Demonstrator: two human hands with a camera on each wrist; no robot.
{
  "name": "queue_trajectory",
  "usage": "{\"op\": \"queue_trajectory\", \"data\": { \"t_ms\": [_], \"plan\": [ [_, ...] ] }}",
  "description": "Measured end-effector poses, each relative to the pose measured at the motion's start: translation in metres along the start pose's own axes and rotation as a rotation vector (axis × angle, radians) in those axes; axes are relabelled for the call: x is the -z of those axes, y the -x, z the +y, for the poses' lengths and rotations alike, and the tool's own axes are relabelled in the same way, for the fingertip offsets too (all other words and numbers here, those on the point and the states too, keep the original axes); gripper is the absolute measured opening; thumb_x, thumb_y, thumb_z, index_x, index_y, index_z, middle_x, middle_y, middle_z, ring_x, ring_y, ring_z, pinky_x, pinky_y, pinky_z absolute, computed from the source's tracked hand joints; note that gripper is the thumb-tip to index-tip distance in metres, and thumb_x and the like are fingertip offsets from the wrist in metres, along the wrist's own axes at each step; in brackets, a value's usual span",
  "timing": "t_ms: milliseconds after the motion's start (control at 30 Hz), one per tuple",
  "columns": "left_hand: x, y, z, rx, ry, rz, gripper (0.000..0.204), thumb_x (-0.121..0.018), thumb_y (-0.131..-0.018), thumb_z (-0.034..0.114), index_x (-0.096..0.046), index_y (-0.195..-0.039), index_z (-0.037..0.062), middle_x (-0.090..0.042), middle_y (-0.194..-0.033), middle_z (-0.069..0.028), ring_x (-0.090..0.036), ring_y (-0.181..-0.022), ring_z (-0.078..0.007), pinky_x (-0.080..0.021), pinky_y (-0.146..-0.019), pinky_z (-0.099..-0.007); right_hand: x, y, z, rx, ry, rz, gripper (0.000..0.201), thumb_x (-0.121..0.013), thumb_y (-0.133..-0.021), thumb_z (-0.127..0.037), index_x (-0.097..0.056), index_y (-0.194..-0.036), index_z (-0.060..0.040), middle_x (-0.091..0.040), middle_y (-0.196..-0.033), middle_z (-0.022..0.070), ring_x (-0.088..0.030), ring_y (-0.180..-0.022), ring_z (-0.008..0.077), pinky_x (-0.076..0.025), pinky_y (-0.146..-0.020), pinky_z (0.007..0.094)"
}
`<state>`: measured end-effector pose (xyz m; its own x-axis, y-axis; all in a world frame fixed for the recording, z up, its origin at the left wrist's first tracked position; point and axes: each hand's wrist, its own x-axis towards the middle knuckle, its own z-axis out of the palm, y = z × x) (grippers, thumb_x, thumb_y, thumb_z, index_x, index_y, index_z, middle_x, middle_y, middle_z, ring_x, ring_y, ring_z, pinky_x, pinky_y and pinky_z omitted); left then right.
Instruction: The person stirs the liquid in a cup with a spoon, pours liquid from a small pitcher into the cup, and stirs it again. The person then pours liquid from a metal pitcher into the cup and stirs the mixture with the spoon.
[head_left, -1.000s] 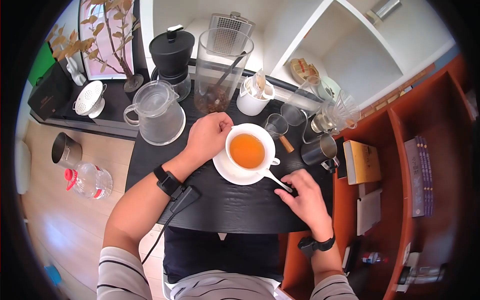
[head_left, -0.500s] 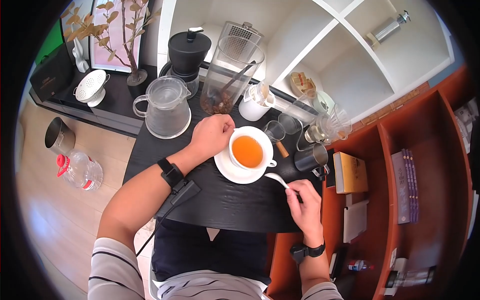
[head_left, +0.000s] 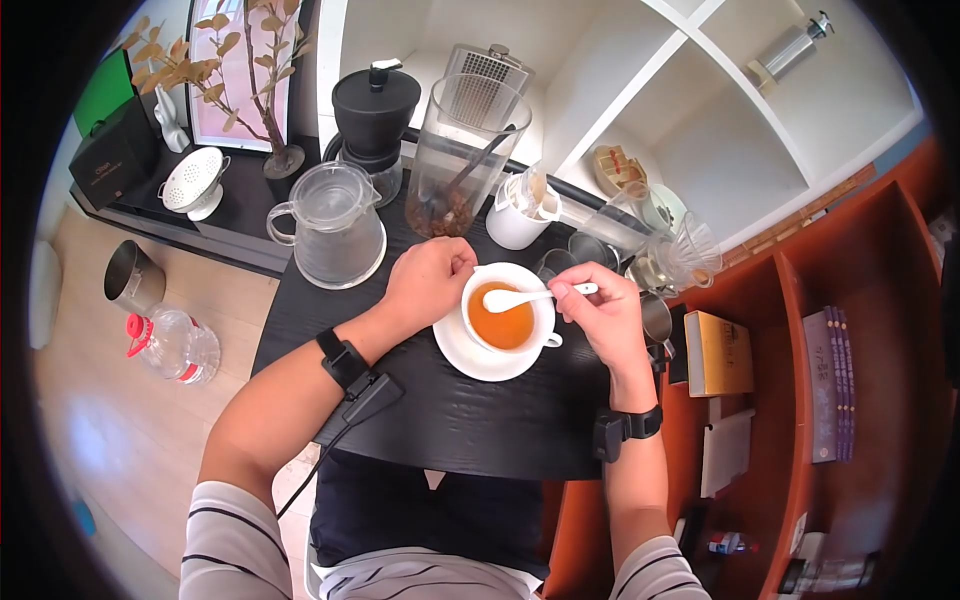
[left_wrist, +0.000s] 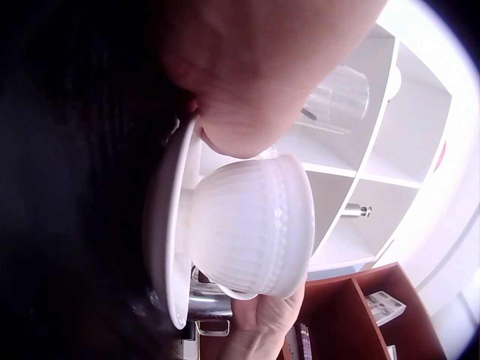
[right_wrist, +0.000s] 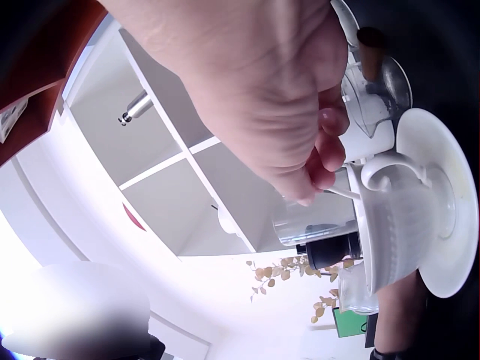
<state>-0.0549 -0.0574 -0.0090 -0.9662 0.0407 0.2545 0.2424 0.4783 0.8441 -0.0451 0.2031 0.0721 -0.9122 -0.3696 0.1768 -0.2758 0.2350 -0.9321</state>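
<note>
A white two-tone-free porcelain cup (head_left: 546, 318) of amber tea (head_left: 508, 330) stands on a white saucer (head_left: 462, 357) on the black table. My right hand (head_left: 607, 312) pinches the handle of a white spoon (head_left: 505, 299), whose bowl lies over the tea inside the rim. Ribbed cup walls show in the left wrist view, where the saucer's rim (left_wrist: 177, 225) runs up to my left hand (left_wrist: 247, 75). That hand, fingers curled, grips the saucer's edge at the cup's far left side; its fingertips are partly hidden.
Behind the hands stand a glass pitcher (head_left: 335, 235), a black coffee grinder (head_left: 376, 110), a tall glass vessel (head_left: 455, 165) and a white canister (head_left: 518, 222). Glassware and a dark metal mug (head_left: 655, 318) are at the right. Brown shelves (head_left: 785, 350) flank the table.
My right hand has lifted the spoon from beside the saucer and brought it up and left over the tea. The left hand stays at the saucer; the head view has shifted slightly.
</note>
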Motion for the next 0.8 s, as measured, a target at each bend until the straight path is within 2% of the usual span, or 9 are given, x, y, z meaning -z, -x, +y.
{"op": "queue_trajectory", "data": {
  "t_ms": [167, 233, 367, 500, 633, 700, 733, 800],
  "plan": [
    [0.000, 0.001, 0.003, 0.002, -0.013, -0.003, 0.013, -0.072, -0.096, 0.015, -0.076, -0.098, 0.0027, -0.074, -0.086, -0.0075, -0.066, -0.069, -0.0163, -0.054, -0.066, -0.0325, -0.009, 0.004, 0.015, 0.017, -0.165, 0.016, 0.016, -0.075, -0.105, -0.014, -0.076, -0.112, 0.0005, -0.074, -0.091, 0.0027, -0.065, -0.078, 0.0059, -0.052, -0.070, 0.0220],
    [0.005, -0.001, 0.009, 0.072, 0.006, -0.045, 0.013, -0.070, -0.094, 0.017, -0.075, -0.096, 0.0045, -0.076, -0.091, -0.0108, -0.073, -0.081, -0.0291, -0.057, -0.075, -0.0417, -0.011, 0.007, 0.015, 0.007, -0.188, 0.043, 0.018, -0.073, -0.106, -0.016, -0.076, -0.112, 0.0007, -0.074, -0.091, 0.0029, -0.064, -0.078, 0.0061, -0.052, -0.071, 0.0219],
    [0.005, -0.001, 0.009, 0.077, 0.016, -0.050, 0.013, -0.071, -0.094, 0.017, -0.075, -0.095, 0.0044, -0.076, -0.091, -0.0108, -0.073, -0.079, -0.0287, -0.056, -0.073, -0.0410, -0.010, 0.008, 0.023, 0.007, -0.292, 0.127, 0.023, -0.070, -0.109, -0.022, -0.076, -0.113, 0.0006, -0.073, -0.091, 0.0027, -0.062, -0.075, 0.0064, -0.050, -0.069, 0.0215],
    [0.005, -0.001, 0.009, 0.070, 0.013, -0.049, 0.014, -0.071, -0.094, 0.017, -0.075, -0.095, 0.0043, -0.075, -0.088, -0.0105, -0.072, -0.077, -0.0272, -0.056, -0.072, -0.0397, -0.008, 0.008, 0.023, -0.016, -0.280, 0.184, 0.023, -0.070, -0.109, -0.022, -0.076, -0.111, -0.0002, -0.072, -0.088, 0.0015, -0.061, -0.075, 0.0048, -0.047, -0.066, 0.0200],
    [0.005, -0.001, 0.010, 0.075, 0.031, -0.049, 0.014, -0.071, -0.094, 0.017, -0.075, -0.096, 0.0041, -0.074, -0.086, -0.0096, -0.071, -0.075, -0.0255, -0.056, -0.071, -0.0386, -0.013, 0.008, 0.017, -0.054, -0.274, 0.193, 0.021, -0.070, -0.109, -0.021, -0.076, -0.110, -0.0004, -0.070, -0.083, -0.0007, -0.059, -0.073, 0.0039, -0.045, -0.064, 0.0200],
    [0.006, 0.000, 0.011, 0.071, 0.033, -0.050, 0.014, -0.071, -0.094, 0.017, -0.075, -0.096, 0.0041, -0.074, -0.085, -0.0095, -0.071, -0.075, -0.0254, -0.056, -0.071, -0.0386, -0.015, 0.008, 0.017, -0.122, -0.289, 0.146, 0.021, -0.065, -0.110, -0.019, -0.072, -0.106, 0.0007, -0.061, -0.077, -0.0016, -0.052, -0.067, 0.0060, -0.039, -0.060, 0.0212],
    [0.006, 0.000, 0.011, 0.066, 0.036, -0.049, 0.014, -0.071, -0.094, 0.017, -0.075, -0.096, 0.0041, -0.074, -0.085, -0.0093, -0.071, -0.075, -0.0253, -0.055, -0.071, -0.0385, -0.014, 0.008, 0.018, -0.121, -0.288, 0.145, 0.021, -0.065, -0.110, -0.019, -0.072, -0.106, 0.0007, -0.061, -0.077, -0.0016, -0.052, -0.067, 0.0060, -0.039, -0.060, 0.0212],
    [0.006, 0.000, 0.011, 0.060, 0.029, -0.045, 0.014, -0.071, -0.094, 0.017, -0.075, -0.096, 0.0041, -0.074, -0.085, -0.0093, -0.070, -0.075, -0.0253, -0.055, -0.071, -0.0386, -0.013, 0.008, 0.021, -0.233, -0.438, 0.108, 0.020, -0.063, -0.110, -0.017, -0.071, -0.104, 0.0005, -0.058, -0.074, -0.0023, -0.048, -0.064, 0.0059, -0.036, -0.058, 0.0221]
  ]
}}
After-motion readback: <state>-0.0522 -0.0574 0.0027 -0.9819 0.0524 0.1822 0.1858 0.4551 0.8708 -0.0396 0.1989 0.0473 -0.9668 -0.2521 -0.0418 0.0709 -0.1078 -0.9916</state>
